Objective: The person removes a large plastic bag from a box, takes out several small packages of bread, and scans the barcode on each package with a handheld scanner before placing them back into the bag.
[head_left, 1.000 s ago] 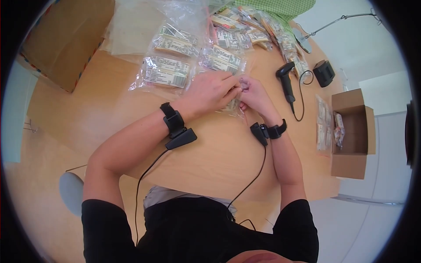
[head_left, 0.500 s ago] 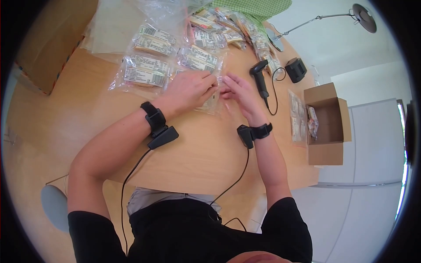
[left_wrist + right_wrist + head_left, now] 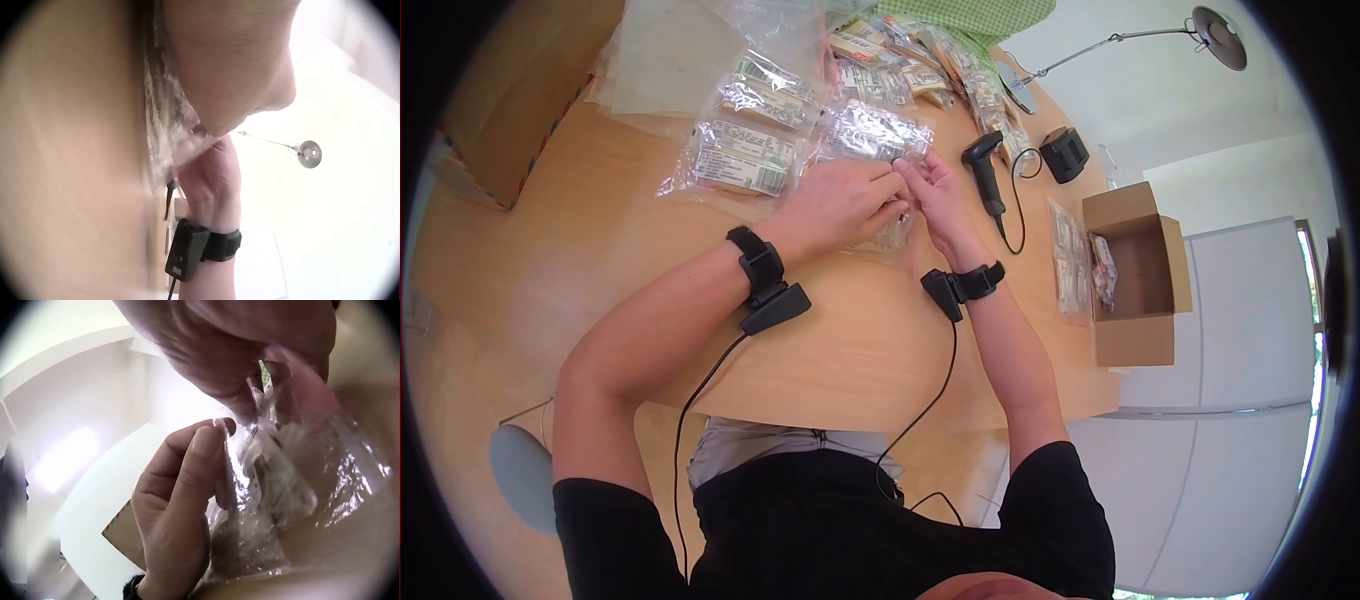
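Both hands meet at the open edge of a clear plastic bag that lies at the near end of several packets. My left hand pinches the film between thumb and forefinger, plain in the right wrist view. Opposite it, my right hand grips the same bag, its fingertips in the crumpled film close to the left ones. Just beyond the hands, a labelled packet in shiny wrap catches the light. To the left lies another labelled packet. In the left wrist view, the left hand partly hides the film.
A heap of wrapped packets lies at the back beside a green checked cloth. Right of the hands are a barcode scanner, its black stand and a cardboard box. A brown envelope stands at the left.
Half a second ago my right hand was spread and slightly apart from the left; now its fingers have closed on the bag beside it. The packet beyond has shifted and glints more.
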The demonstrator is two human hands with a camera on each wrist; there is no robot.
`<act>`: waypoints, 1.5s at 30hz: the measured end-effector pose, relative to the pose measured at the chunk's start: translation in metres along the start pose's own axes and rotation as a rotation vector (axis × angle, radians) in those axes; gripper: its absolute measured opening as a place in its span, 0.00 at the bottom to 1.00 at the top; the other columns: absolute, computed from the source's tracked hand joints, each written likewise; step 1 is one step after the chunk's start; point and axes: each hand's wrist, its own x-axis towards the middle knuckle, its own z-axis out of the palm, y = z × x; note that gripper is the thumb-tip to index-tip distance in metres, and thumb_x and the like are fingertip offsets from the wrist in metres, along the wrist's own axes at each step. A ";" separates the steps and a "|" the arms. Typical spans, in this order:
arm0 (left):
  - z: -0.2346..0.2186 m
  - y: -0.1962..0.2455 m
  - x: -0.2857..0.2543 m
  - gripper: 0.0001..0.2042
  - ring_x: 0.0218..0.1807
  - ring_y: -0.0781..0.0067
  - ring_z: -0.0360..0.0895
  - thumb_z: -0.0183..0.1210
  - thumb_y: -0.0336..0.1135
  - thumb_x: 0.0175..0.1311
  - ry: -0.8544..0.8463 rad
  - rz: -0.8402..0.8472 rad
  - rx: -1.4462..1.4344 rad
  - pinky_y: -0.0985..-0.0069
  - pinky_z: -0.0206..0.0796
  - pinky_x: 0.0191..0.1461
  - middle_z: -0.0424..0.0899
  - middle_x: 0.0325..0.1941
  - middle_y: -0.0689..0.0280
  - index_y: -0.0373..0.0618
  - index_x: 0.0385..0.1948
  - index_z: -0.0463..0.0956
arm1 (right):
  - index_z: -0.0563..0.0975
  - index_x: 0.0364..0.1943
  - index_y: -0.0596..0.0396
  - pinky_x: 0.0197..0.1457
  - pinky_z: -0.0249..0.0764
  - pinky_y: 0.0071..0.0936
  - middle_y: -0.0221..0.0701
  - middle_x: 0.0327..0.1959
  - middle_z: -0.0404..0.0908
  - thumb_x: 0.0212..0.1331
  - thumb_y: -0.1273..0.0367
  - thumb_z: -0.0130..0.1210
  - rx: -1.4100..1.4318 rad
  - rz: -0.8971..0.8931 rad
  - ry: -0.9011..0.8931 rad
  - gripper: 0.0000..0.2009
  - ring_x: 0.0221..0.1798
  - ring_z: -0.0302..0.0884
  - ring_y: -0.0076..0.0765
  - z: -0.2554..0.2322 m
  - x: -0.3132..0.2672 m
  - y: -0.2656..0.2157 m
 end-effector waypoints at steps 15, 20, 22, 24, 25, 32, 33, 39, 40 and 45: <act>0.007 0.010 0.000 0.04 0.37 0.60 0.83 0.64 0.33 0.72 0.005 -0.085 -0.153 0.66 0.75 0.39 0.83 0.37 0.64 0.45 0.42 0.82 | 0.78 0.55 0.52 0.49 0.79 0.19 0.26 0.44 0.87 0.74 0.72 0.63 0.052 -0.456 0.525 0.10 0.45 0.83 0.21 -0.177 -0.032 -0.046; 0.007 0.003 -0.001 0.09 0.40 0.64 0.83 0.63 0.32 0.73 -0.060 -0.169 -0.134 0.69 0.76 0.43 0.84 0.41 0.65 0.46 0.51 0.81 | 0.77 0.58 0.56 0.56 0.81 0.25 0.30 0.51 0.86 0.75 0.73 0.61 -0.014 -0.544 0.771 0.12 0.51 0.83 0.25 -0.293 -0.049 -0.057; 0.009 -0.001 -0.003 0.11 0.40 0.64 0.83 0.63 0.32 0.73 -0.069 -0.185 -0.111 0.68 0.76 0.45 0.84 0.42 0.65 0.47 0.54 0.80 | 0.77 0.59 0.56 0.57 0.81 0.26 0.30 0.50 0.86 0.76 0.73 0.60 -0.011 -0.530 0.843 0.13 0.51 0.83 0.25 -0.345 -0.057 -0.048; 0.010 -0.003 -0.003 0.13 0.40 0.65 0.83 0.63 0.32 0.73 -0.095 -0.216 -0.116 0.68 0.76 0.45 0.84 0.43 0.66 0.47 0.56 0.79 | 0.77 0.58 0.56 0.55 0.81 0.28 0.30 0.49 0.85 0.77 0.72 0.58 0.004 -0.493 0.933 0.11 0.50 0.83 0.27 -0.383 -0.066 -0.032; 0.010 -0.003 -0.003 0.13 0.40 0.66 0.83 0.63 0.32 0.73 -0.108 -0.232 -0.116 0.68 0.76 0.45 0.84 0.43 0.66 0.48 0.57 0.79 | 0.77 0.58 0.56 0.55 0.81 0.28 0.30 0.48 0.85 0.78 0.72 0.57 0.013 -0.474 0.978 0.10 0.50 0.83 0.27 -0.404 -0.070 -0.020; 0.010 0.002 0.000 0.12 0.45 0.58 0.84 0.63 0.31 0.71 -0.126 -0.274 -0.176 0.62 0.76 0.47 0.84 0.42 0.62 0.46 0.54 0.78 | 0.77 0.59 0.52 0.51 0.81 0.37 0.33 0.49 0.84 0.73 0.72 0.58 -0.185 0.066 1.236 0.13 0.50 0.83 0.37 -0.546 -0.120 0.108; 0.015 -0.002 -0.001 0.12 0.45 0.57 0.84 0.63 0.31 0.71 -0.105 -0.246 -0.177 0.62 0.76 0.47 0.84 0.43 0.61 0.46 0.54 0.78 | 0.77 0.61 0.50 0.54 0.82 0.40 0.33 0.52 0.83 0.73 0.70 0.57 -0.082 0.069 1.145 0.15 0.53 0.82 0.39 -0.550 -0.129 0.119; 0.013 -0.010 -0.004 0.15 0.43 0.64 0.83 0.65 0.31 0.70 -0.103 -0.208 -0.099 0.68 0.77 0.48 0.83 0.46 0.61 0.43 0.57 0.78 | 0.73 0.71 0.54 0.62 0.81 0.43 0.35 0.66 0.81 0.70 0.54 0.66 0.168 0.176 1.048 0.31 0.64 0.81 0.42 -0.606 -0.164 0.166; 0.011 -0.008 -0.003 0.15 0.45 0.64 0.83 0.65 0.31 0.70 -0.102 -0.210 -0.095 0.68 0.77 0.49 0.83 0.46 0.61 0.43 0.56 0.78 | 0.75 0.69 0.59 0.65 0.80 0.39 0.39 0.66 0.82 0.71 0.55 0.66 0.147 0.051 1.036 0.30 0.65 0.82 0.40 -0.631 -0.173 0.186; 0.003 -0.002 0.005 0.16 0.54 0.60 0.82 0.66 0.31 0.69 -0.091 -0.247 0.006 0.65 0.75 0.58 0.82 0.53 0.59 0.43 0.57 0.78 | 0.79 0.63 0.67 0.68 0.75 0.31 0.42 0.63 0.85 0.74 0.56 0.62 -0.821 0.044 1.159 0.27 0.64 0.82 0.37 -0.495 -0.131 0.111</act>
